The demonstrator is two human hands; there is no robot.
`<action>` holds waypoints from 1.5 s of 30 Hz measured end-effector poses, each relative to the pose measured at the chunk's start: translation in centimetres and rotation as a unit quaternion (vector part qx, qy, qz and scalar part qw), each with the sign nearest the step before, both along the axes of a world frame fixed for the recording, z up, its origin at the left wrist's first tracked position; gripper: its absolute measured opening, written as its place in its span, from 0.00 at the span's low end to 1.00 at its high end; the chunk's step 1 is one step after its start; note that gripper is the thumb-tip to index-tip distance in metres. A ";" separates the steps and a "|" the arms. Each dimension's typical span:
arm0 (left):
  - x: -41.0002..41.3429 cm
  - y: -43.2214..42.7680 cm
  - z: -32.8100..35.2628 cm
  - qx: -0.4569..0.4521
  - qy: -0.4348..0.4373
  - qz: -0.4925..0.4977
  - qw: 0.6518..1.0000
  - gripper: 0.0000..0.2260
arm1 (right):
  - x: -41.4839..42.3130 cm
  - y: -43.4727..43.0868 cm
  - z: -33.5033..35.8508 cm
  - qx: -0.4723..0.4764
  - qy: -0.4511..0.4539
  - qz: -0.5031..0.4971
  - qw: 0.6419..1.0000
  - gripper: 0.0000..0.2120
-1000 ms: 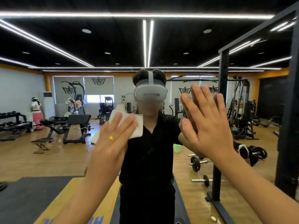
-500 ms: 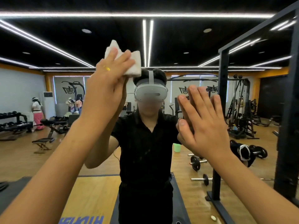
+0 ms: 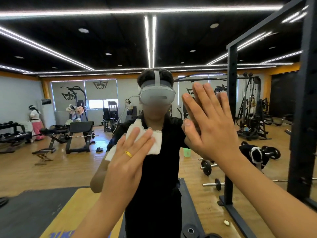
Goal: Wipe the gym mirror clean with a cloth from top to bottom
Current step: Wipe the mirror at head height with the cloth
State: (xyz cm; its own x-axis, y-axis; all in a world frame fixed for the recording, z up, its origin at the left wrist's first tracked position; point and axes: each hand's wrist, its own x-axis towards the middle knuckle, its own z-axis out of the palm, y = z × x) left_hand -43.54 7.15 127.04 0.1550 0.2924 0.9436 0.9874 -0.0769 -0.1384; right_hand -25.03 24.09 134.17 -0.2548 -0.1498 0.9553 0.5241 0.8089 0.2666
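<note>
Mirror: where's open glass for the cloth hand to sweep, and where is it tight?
Open: the mirror left of the left hand and cloth; the band above both hands; the strip straight below the cloth. Tight: the narrow gap between the cloth and the right hand, which lies flat on the glass.

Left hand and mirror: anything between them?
Head view: the white cloth lies between the left hand and the mirror, pressed under straight fingers. The right hand touches the mirror directly.
</note>
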 end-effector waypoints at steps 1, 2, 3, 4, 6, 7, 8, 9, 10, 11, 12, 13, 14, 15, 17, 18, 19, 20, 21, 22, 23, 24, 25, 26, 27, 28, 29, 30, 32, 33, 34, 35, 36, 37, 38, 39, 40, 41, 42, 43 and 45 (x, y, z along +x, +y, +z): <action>0.2 0.2 0.6 0.004 0.004 0.000 1.000 0.18 | 0.0 0.0 0.0 0.001 0.002 0.001 1.000 0.29; 0.3 0.4 1.4 0.007 0.012 0.001 1.000 0.18 | -0.1 0.1 0.0 0.003 0.004 0.001 1.000 0.28; 0.4 0.7 2.5 0.011 0.020 0.003 1.000 0.18 | -0.1 0.1 0.0 0.004 0.005 0.001 1.000 0.29; 0.6 1.1 3.9 0.015 0.023 0.004 1.000 0.18 | -0.1 0.1 0.0 0.006 0.005 -0.001 1.000 0.29; 1.2 2.0 7.4 0.029 0.018 -0.002 0.999 0.20 | -0.1 0.1 0.0 0.008 0.004 -0.004 1.000 0.29; 1.6 2.6 9.2 0.040 0.017 -0.004 0.999 0.20 | -0.1 0.1 0.0 0.009 0.003 -0.006 1.000 0.29; 2.0 3.1 10.7 0.050 0.018 -0.006 0.999 0.20 | 0.0 0.2 0.0 0.011 0.004 -0.007 1.000 0.29; 2.4 3.5 11.6 0.058 0.020 -0.006 0.998 0.19 | 0.0 0.2 0.0 0.012 0.005 -0.007 1.000 0.29; 2.6 3.7 12.0 0.062 0.023 -0.006 0.998 0.19 | -0.1 0.2 0.0 0.012 0.006 -0.005 1.000 0.29; 2.6 3.8 11.8 0.062 0.027 -0.006 0.998 0.18 | -0.1 0.2 0.0 0.012 0.007 -0.004 1.000 0.29; 2.4 3.8 11.1 0.061 0.037 -0.005 0.997 0.18 | -0.1 0.3 0.0 0.012 0.008 -0.001 1.000 0.29; 2.3 3.7 10.3 0.057 0.049 -0.001 0.997 0.18 | -0.1 0.3 0.0 0.013 0.010 0.000 1.000 0.29; 2.2 3.4 9.4 0.048 0.059 0.005 0.997 0.18 | 0.0 0.3 0.0 0.012 0.009 0.000 1.000 0.29; 2.1 3.2 8.6 0.036 0.064 0.012 0.997 0.19 | 0.0 0.3 0.0 0.011 0.007 -0.001 1.000 0.29; 2.0 2.5 7.0 0.006 0.070 0.020 0.997 0.21 | 0.0 0.3 0.0 0.006 0.003 0.000 1.000 0.29; 1.7 2.2 6.3 -0.008 0.080 0.022 0.997 0.21 | 0.0 0.3 -0.1 0.004 0.002 0.000 1.000 0.29; 1.4 1.9 5.7 -0.019 0.093 0.026 0.995 0.21 | 0.0 0.3 -0.1 0.004 0.002 0.000 1.000 0.29; 0.9 1.6 5.1 -0.026 0.106 0.030 0.994 0.20 | 0.0 0.3 -0.1 0.004 0.002 0.000 1.000 0.29; 0.5 1.4 4.7 -0.030 0.112 0.035 0.993 0.20 | -0.1 0.3 -0.1 0.004 0.002 0.000 1.000 0.29; 0.2 1.3 4.5 -0.033 0.113 0.037 0.992 0.21 | -0.1 0.3 -0.1 0.005 0.002 0.002 1.000 0.29; 0.2 1.3 4.6 -0.035 0.110 0.037 0.993 0.22 | -0.1 0.4 0.0 0.006 0.004 0.006 1.000 0.29; 0.3 1.4 4.8 -0.036 0.106 0.032 0.993 0.22 | -0.1 0.4 0.0 0.006 0.007 0.009 1.000 0.29; 0.4 1.5 5.1 -0.037 0.103 0.025 0.994 0.22 | -0.1 0.3 0.0 0.006 0.009 0.011 1.000 0.29; 0.5 1.5 5.5 -0.040 0.103 0.019 0.994 0.22 | 0.0 0.3 -0.1 0.005 0.009 0.012 1.000 0.29; 0.5 1.5 5.9 -0.043 0.107 0.014 0.993 0.21 | 0.0 0.2 -0.1 0.005 0.009 0.011 1.000 0.29; 0.4 1.6 6.5 -0.045 0.116 0.013 0.992 0.20 | 0.0 0.1 -0.1 0.004 0.007 0.010 1.000 0.29; 0.3 1.6 7.1 -0.047 0.128 0.014 0.991 0.20 | 0.0 0.1 -0.1 0.001 0.004 0.009 1.000 0.29; 0.2 1.7 7.8 -0.045 0.138 0.016 0.989 0.20 | 0.0 0.1 -0.1 -0.001 0.002 0.009 1.000 0.29; 0.4 2.1 9.9 -0.024 0.138 0.023 0.990 0.22 | -0.1 0.2 -0.1 0.000 0.003 0.012 1.000 0.29; 0.6 2.5 11.2 -0.009 0.129 0.026 0.991 0.23 | -0.1 0.3 -0.1 0.003 0.006 0.013 1.000 0.29; 0.9 2.9 12.5 0.008 0.118 0.029 0.993 0.24 | -0.1 0.3 -0.1 0.005 0.008 0.014 1.000 0.28; 1.2 3.4 13.9 0.027 0.108 0.032 0.993 0.25 | -0.1 0.3 -0.1 0.008 0.011 0.015 1.000 0.28; 1.6 3.9 15.1 0.046 0.102 0.035 0.993 0.26 | -0.1 0.3 -0.1 0.011 0.014 0.016 1.000 0.28; 1.9 4.3 16.0 0.065 0.096 0.037 0.993 0.26 | -0.1 0.3 -0.1 0.012 0.017 0.019 1.000 0.28; 2.2 4.8 16.6 0.082 0.090 0.038 0.992 0.25 | -0.1 0.3 -0.1 0.012 0.018 0.020 1.000 0.28; 2.5 5.1 16.8 0.096 0.083 0.037 0.991 0.24 | -0.1 0.3 -0.1 0.010 0.018 0.019 1.000 0.28; 2.7 5.2 16.7 0.104 0.077 0.036 0.991 0.24 | -0.1 0.3 -0.1 0.007 0.017 0.017 1.000 0.28; 2.8 5.2 16.4 0.107 0.071 0.032 0.991 0.23 | 0.0 0.2 -0.1 0.005 0.015 0.014 1.000 0.28; 2.9 5.1 15.9 0.106 0.067 0.026 0.992 0.23 | 0.0 0.2 -0.1 0.003 0.014 0.014 1.000 0.28; 2.9 5.0 15.5 0.105 0.062 0.021 0.992 0.23 | 0.0 0.2 -0.1 0.003 0.012 0.015 1.000 0.28; 3.1 4.8 14.3 0.102 0.046 0.016 0.994 0.22 | 0.0 0.3 -0.1 0.004 0.011 0.018 1.000 0.28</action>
